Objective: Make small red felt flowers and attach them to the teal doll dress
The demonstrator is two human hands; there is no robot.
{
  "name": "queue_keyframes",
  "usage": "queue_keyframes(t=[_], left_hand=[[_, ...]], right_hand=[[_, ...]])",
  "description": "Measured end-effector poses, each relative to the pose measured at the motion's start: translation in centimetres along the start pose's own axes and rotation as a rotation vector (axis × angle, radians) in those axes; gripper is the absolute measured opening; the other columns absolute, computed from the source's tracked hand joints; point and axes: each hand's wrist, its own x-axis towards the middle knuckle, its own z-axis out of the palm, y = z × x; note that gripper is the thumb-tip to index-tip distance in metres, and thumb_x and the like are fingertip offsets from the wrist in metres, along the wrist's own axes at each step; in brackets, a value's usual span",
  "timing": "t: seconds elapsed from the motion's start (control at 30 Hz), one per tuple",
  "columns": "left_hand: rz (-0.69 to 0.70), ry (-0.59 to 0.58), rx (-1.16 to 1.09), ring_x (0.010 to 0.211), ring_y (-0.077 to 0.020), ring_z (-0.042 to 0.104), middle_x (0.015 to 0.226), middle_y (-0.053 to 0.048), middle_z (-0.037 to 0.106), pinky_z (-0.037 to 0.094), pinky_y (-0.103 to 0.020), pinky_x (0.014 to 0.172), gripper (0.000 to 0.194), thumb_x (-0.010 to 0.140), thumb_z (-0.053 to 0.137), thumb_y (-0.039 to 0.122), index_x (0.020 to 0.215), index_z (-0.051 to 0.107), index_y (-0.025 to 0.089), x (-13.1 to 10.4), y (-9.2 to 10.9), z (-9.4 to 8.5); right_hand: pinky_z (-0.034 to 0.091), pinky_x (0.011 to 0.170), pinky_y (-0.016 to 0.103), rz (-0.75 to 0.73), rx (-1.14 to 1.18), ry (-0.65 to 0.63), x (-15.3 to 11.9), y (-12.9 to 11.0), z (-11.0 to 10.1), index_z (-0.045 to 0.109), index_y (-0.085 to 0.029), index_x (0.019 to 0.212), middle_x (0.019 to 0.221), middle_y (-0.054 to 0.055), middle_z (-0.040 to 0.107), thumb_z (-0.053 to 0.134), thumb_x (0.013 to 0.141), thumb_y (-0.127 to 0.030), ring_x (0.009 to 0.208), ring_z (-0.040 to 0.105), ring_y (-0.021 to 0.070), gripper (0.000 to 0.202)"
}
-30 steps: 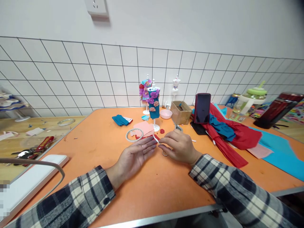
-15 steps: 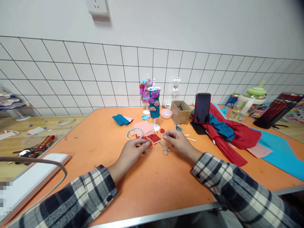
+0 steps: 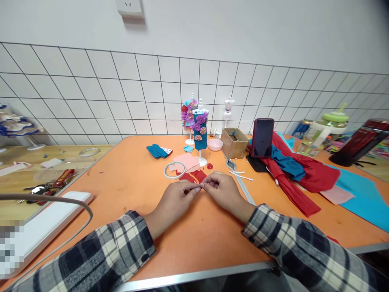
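- Meeting at the fingertips, the left hand (image 3: 176, 201) and the right hand (image 3: 225, 194) are hovering low over the table (image 3: 194, 251), each pinching narrowly with thumb and finger; what, if anything, is sitting between the tips, one cannot tell.
- The red scraps (image 3: 199, 175) are lying just beyond that meeting point, on the far side from the person, and as a group they are stretching sideways, roughly across the line of reach.
- Their right end is sitting almost straight ahead of the joined fingertips, close by the right hand's fingers; their left end is spreading in front of the left hand, which is nearer to that part. Whether any finger is touching them is not showing clearly.
- Beyond the left hand, the ring (image 3: 165, 172) is lying flat, partly over the pink cloth (image 3: 189, 160).
- Straight past the fingertips, the dress form (image 3: 199, 138) is standing upright, a small red piece (image 3: 210, 166) lying near its base.
- Beyond the right hand, the white strips (image 3: 245, 177) are lying across a grey strip (image 3: 246, 193), which is running away from the person towards the box (image 3: 240, 149).
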Motion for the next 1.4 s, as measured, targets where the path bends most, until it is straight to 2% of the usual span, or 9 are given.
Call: queue_keyframes(t=[0.2,0.37,0.57,0.63,0.8,0.97,1.07,1.2,1.4], left_hand=[[0.025,-0.016,-0.021,0.076,-0.0185,0.064,0.084,-0.004,0.075,0.045,-0.026,0.070,0.022,0.087,0.057,0.031,0.089,0.077,0.023,0.0,-0.3,-0.3],[-0.018,0.004,-0.033,0.069,-0.0178,0.063,0.075,-0.004,0.073,0.044,-0.026,0.064,0.021,0.084,0.058,0.030,0.080,0.076,0.019,0.0,-0.2,-0.5],[-0.090,0.052,-0.188,0.068,-0.0179,0.064,0.071,-0.004,0.073,0.048,-0.026,0.065,0.015,0.074,0.059,0.022,0.074,0.073,0.016,0.0,0.7,-0.7],[-0.125,0.043,-0.260,0.070,-0.0182,0.065,0.072,-0.004,0.074,0.050,-0.026,0.067,0.015,0.072,0.060,0.022,0.072,0.073,0.016,-0.1,0.9,-0.7],[-0.238,-0.041,-0.379,0.069,-0.0170,0.066,0.073,-0.004,0.075,0.051,-0.026,0.065,0.020,0.075,0.059,0.025,0.076,0.077,0.016,-0.2,0.5,-0.6],[-0.333,-0.054,-0.528,0.078,-0.0184,0.069,0.079,-0.007,0.077,0.053,-0.027,0.069,0.023,0.075,0.059,0.027,0.082,0.077,0.015,-0.1,0.9,-0.4],[-0.333,-0.052,-0.550,0.076,-0.0180,0.069,0.078,-0.006,0.076,0.053,-0.027,0.069,0.024,0.077,0.058,0.030,0.083,0.076,0.015,-0.1,1.2,-0.4],[-0.307,-0.066,-0.472,0.069,-0.0158,0.066,0.071,-0.004,0.074,0.052,-0.025,0.066,0.023,0.078,0.059,0.032,0.074,0.074,0.015,-0.2,1.2,-0.4],[-0.251,-0.059,-0.402,0.067,-0.0143,0.064,0.072,-0.004,0.073,0.051,-0.023,0.064,0.026,0.080,0.059,0.037,0.077,0.074,0.016,-0.3,1.2,-0.4]], right_hand=[[0.039,0.059,0.026,-0.104,0.045,-0.065,-0.2,-0.2,-0.4,0.073,-0.022,0.080,0.075,0.002,0.066,0.061,0.085,-0.023,0.068,0.057,0.0150,0.014],[0.042,0.060,0.026,-0.157,0.106,-0.112,-0.3,-0.4,-0.5,0.074,-0.022,0.084,0.077,0.001,0.067,0.060,0.086,-0.019,0.068,0.057,0.0142,0.015],[0.042,0.060,0.027,-0.296,0.032,0.009,-0.8,-0.7,-0.8,0.074,-0.024,0.090,0.078,0.002,0.067,0.062,0.085,-0.020,0.066,0.057,0.0139,0.013],[0.044,0.063,0.027,-0.332,0.017,0.009,-0.9,-0.6,-0.9,0.074,-0.024,0.092,0.081,0.002,0.068,0.061,0.086,-0.019,0.070,0.059,0.0140,0.015],[0.045,0.066,0.027,-0.375,-0.053,0.000,-1.0,-0.6,-1.1,0.073,-0.023,0.092,0.084,0.003,0.069,0.059,0.087,-0.018,0.075,0.062,0.0150,0.016],[0.044,0.071,0.032,-0.462,-0.170,0.129,-1.3,-1.2,-1.3,0.071,-0.020,0.093,0.085,0.006,0.067,0.060,0.086,-0.021,0.080,0.059,0.0190,0.012],[0.043,0.070,0.033,-0.513,-0.245,0.138,-1.5,-1.3,-1.2,0.071,-0.022,0.097,0.086,0.006,0.067,0.061,0.087,-0.024,0.079,0.056,0.0201,0.015],[0.042,0.067,0.032,-0.471,-0.222,0.115,-1.4,-1.2,-1.0,0.073,-0.023,0.095,0.083,0.005,0.066,0.061,0.087,-0.022,0.077,0.055,0.0187,0.015],[0.041,0.057,0.025,-0.200,0.083,0.097,-0.8,-1.0,-0.5,0.073,-0.019,0.082,0.069,0.000,0.060,0.063,0.080,-0.012,0.063,0.054,0.0125,0.012]])
